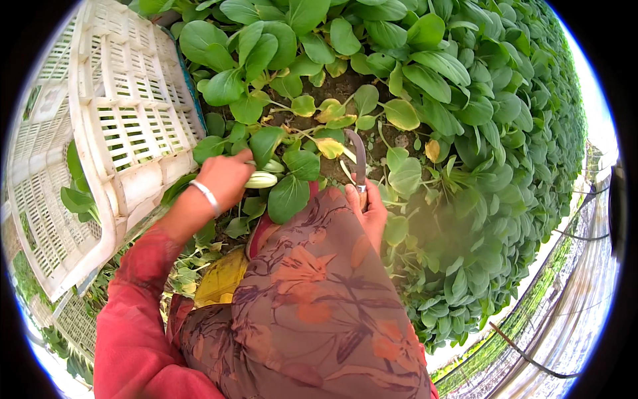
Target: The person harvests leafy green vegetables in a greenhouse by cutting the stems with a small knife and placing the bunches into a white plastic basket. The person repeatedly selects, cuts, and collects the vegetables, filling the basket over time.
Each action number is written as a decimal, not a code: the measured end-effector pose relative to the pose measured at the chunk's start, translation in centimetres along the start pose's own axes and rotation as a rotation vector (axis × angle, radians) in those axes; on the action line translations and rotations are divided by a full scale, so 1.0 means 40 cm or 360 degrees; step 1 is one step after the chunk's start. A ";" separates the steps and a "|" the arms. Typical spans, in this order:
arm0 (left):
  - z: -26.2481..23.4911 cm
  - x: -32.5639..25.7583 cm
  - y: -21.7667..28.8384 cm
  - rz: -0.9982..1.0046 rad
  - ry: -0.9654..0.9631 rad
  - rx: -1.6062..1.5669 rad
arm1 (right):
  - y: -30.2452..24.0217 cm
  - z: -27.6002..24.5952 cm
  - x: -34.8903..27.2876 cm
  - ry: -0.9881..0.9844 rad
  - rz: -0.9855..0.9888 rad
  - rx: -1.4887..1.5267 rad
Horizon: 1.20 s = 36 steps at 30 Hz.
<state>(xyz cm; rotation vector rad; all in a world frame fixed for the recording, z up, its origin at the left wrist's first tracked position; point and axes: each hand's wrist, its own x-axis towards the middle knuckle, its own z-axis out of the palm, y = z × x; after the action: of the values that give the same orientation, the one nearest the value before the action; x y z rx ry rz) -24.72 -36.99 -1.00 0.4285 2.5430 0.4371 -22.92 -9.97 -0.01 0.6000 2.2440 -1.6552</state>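
**Cutting a leafy plant at the bed's near edge**

A patterned cloth (312,299) draped the lap nearest the camera. The left hand (226,179) gripped a pale-stemmed green plant (262,179) at the soil bed's (345,86) near edge; the right hand (369,209) clasped a curved knife (359,156), seemingly mid-harvest. Next, probably, the blade would need to meet the stem base. A white crate (119,133) stood left.

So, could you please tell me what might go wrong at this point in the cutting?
The curved knife in the right hand points toward the left hand, which grips the bok choy close by; a slip might nick those fingers. Neighbouring plants crowd the blade and could be cut by accident.
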 end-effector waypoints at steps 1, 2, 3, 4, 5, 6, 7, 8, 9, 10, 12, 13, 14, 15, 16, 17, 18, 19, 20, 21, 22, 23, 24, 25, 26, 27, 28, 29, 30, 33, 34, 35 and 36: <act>-0.042 -0.020 0.012 0.0104 0.0107 -0.0292 | 0.003 -0.007 -0.003 0.0053 -0.0054 -0.0071; -0.067 -0.039 0.026 0.0174 0.0175 -0.0581 | -0.013 -0.002 -0.006 0.0029 -0.0040 -0.0014; -0.087 -0.048 0.042 0.0249 0.0247 -0.0869 | -0.032 0.002 -0.006 -0.0022 -0.0090 0.0013; -0.100 -0.051 0.051 0.0318 0.0277 -0.1016 | -0.050 0.008 -0.006 -0.0071 -0.0140 0.0039; -0.112 -0.046 0.060 0.0359 0.0296 -0.1080 | -0.068 0.014 -0.006 -0.0119 -0.0190 0.0064; -0.121 -0.044 0.071 0.0398 0.0314 -0.1152 | -0.085 0.023 -0.005 -0.0232 -0.0153 0.0302; -0.128 -0.040 0.082 0.0438 0.0331 -0.1224 | -0.112 0.031 -0.005 -0.0273 -0.0258 0.0311; -0.132 -0.033 0.089 0.0504 0.0347 -0.1233 | -0.139 0.040 -0.007 -0.0316 -0.0354 0.0323; -0.131 -0.028 0.095 0.0498 0.0339 -0.1203 | -0.151 0.046 -0.003 -0.0359 -0.0449 0.0336; -0.134 -0.025 0.100 0.0491 0.0332 -0.1169 | -0.153 0.047 0.005 -0.0341 -0.0481 0.0223; -0.127 -0.018 0.103 0.0496 0.0334 -0.1145 | -0.162 0.041 0.017 -0.0319 -0.0443 0.0065; -0.120 -0.013 0.106 0.0500 0.0376 -0.1165 | -0.168 0.039 0.021 -0.0316 -0.0375 0.0021; -0.114 -0.011 0.110 0.0502 0.0419 -0.1185 | -0.163 0.043 0.024 -0.0264 -0.0395 0.0091; -0.112 -0.009 0.117 0.0504 0.0461 -0.1206 | -0.162 0.042 0.025 -0.0187 -0.0322 0.0123; -0.116 -0.012 0.129 0.0454 0.0563 -0.1187 | -0.161 0.036 0.024 -0.0111 -0.0248 0.0155; -0.123 -0.009 0.140 0.0489 0.0674 -0.1077 | -0.160 0.031 0.024 -0.0037 -0.0175 0.0187; -0.131 -0.005 0.151 0.0527 0.0783 -0.0962 | -0.158 0.029 0.026 0.0014 -0.0205 0.0240; -0.137 0.002 0.161 0.0565 0.0890 -0.0845 | -0.161 0.032 0.023 0.0013 -0.0138 0.0402; -0.136 0.019 0.165 0.0677 0.0977 -0.0795 | -0.169 0.038 0.018 0.0011 -0.0071 0.0564; -0.131 0.027 0.175 0.0634 0.0971 -0.0719 | -0.171 0.045 0.016 0.0049 0.0019 0.0629; -0.125 0.035 0.186 0.0592 0.0964 -0.0642 | -0.171 0.055 0.013 0.0089 0.0110 0.0701; -0.121 0.041 0.194 0.0549 0.0956 -0.0566 | -0.169 0.062 0.011 0.0073 0.0146 0.0744; -0.121 0.047 0.200 0.0528 0.0972 -0.0523 | -0.168 0.063 0.008 0.0068 0.0180 0.0784; -0.117 0.056 0.200 0.0540 0.0989 -0.0442 | -0.168 0.063 0.006 0.0063 0.0214 0.0824; -0.109 0.068 0.198 0.0552 0.1006 -0.0361 | -0.172 0.062 0.006 0.0079 0.0249 0.0800; -0.104 0.072 0.192 0.0553 0.1013 -0.0262 | -0.165 0.065 0.006 0.0107 0.0235 0.0768; -0.100 0.077 0.197 0.0550 0.1046 -0.0237 | -0.155 0.063 0.009 0.0135 0.0222 0.0736; -0.099 0.075 0.205 0.0511 0.1004 -0.0178 | -0.148 0.060 0.012 0.0163 0.0208 0.0703; -0.101 0.073 0.215 0.0474 0.0965 -0.0120 | -0.151 0.056 0.016 0.0207 0.0142 0.0616; -0.109 0.069 0.211 0.0320 0.0942 0.0107 | -0.146 0.037 0.044 0.0312 0.0184 0.0779; -0.117 0.069 0.195 0.0255 0.0937 0.0186 | -0.155 0.033 0.055 0.0399 0.0256 0.0783; -0.126 0.071 0.177 0.0191 0.0932 0.0263 | -0.134 0.019 0.066 0.0364 0.0169 0.0544; -0.138 0.081 0.156 0.0107 0.0924 0.0367 | -0.104 -0.001 0.081 0.0339 0.0077 0.0305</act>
<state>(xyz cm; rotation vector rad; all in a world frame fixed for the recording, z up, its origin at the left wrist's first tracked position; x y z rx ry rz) -29.02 -31.36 4.48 0.5327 3.1686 0.3259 -27.78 -10.48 1.98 0.9095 2.2047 -1.8748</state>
